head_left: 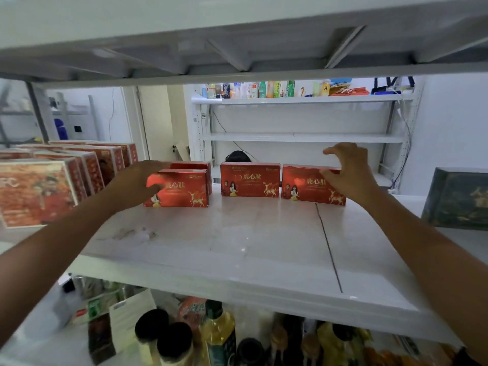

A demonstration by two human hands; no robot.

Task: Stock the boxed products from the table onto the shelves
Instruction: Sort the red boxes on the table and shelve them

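White shelf board (237,247): red rectangular cardboard boxes (250,180) stand upright.
Left hand (142,180) lies flat on leftmost box (184,192); right hand (348,173), fingers spread, over rightmost box (303,184). Probably light, stiff: grip opposite short ends.

Only two arms of the person are in view, the left forearm (66,247) at the near left and the right forearm (422,247) at the near right. Both are bare from the edge of the view to the wrist. The left hand (142,180) is bare and smeared by blur, so its fingers run together, while the right hand (348,173), also bare, is sharper, its thumb and fingers showing singly.
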